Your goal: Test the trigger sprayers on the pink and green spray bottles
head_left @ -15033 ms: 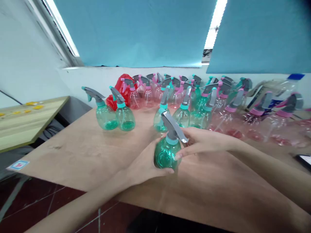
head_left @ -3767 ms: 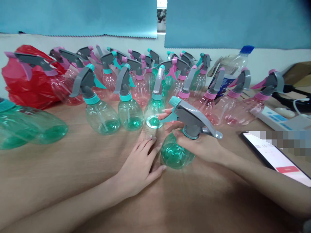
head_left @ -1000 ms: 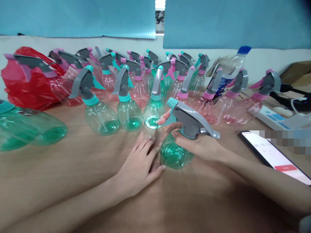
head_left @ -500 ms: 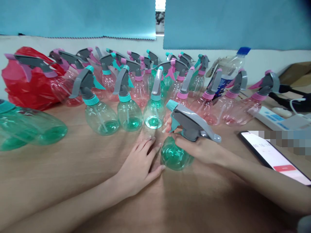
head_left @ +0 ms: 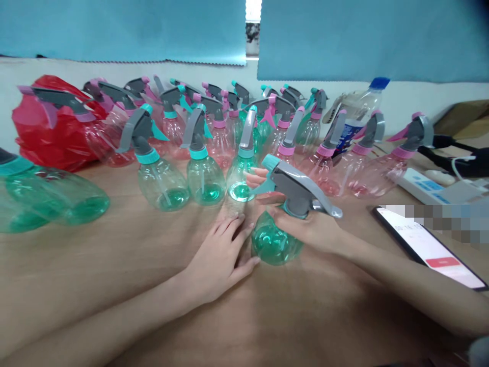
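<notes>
My right hand (head_left: pixel 305 224) is wrapped around the neck of a green spray bottle (head_left: pixel 277 239) with a grey and turquoise trigger head. Its thumb side circles the neck, while the front fingers reach out past the turquoise trigger. Tilted slightly, the bottle points its nozzle to the upper left. My left hand (head_left: pixel 219 255) lies flat on the table, fingers loosely spread, with its fingertips close beside the bottle's base. Just beyond stand more green spray bottles (head_left: pixel 206 181) with a little green liquid in them. At the left edge are further green bottles (head_left: pixel 80 196).
Several pink spray bottles (head_left: pixel 355 171) stand at the back and right on the wooden table (head_left: pixel 153 265). A red plastic bag (head_left: pixel 57 137) lies back left. On the right are a phone (head_left: pixel 428 244), a power strip (head_left: pixel 428 186) and a clear bottle with a blue cap (head_left: pixel 361 109).
Half a second ago my right fingers were curled in on the trigger; now they are stretched forward. Fifteen seconds ago both hands held a green spray bottle. My left hand has since come to the table.
</notes>
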`<action>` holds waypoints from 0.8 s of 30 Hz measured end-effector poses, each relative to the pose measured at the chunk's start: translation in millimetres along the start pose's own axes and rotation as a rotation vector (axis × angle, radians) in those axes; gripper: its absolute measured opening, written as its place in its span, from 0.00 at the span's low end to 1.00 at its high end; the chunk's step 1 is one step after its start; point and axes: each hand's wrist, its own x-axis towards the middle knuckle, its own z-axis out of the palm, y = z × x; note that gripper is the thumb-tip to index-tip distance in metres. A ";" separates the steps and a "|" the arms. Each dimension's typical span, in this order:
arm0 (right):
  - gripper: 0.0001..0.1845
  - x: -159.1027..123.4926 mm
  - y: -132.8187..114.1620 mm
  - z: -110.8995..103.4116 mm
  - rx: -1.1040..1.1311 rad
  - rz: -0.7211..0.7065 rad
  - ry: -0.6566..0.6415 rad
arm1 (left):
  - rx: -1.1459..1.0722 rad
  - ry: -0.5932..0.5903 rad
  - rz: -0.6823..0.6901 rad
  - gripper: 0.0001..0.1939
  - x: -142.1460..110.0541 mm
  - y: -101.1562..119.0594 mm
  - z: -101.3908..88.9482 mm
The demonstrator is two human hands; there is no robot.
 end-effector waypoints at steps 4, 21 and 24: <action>0.15 -2.6 4.0 1.6 -0.020 -0.010 0.076 | 0.013 -0.012 -0.012 0.29 1.0 1.7 -1.7; 0.28 -55.0 -4.9 -15.6 -0.443 0.120 0.203 | 0.041 0.031 0.030 0.31 -2.0 4.1 0.5; 0.25 -56.8 -11.6 -15.2 -0.482 0.170 0.181 | 0.037 0.033 0.047 0.29 -8.0 1.5 -1.2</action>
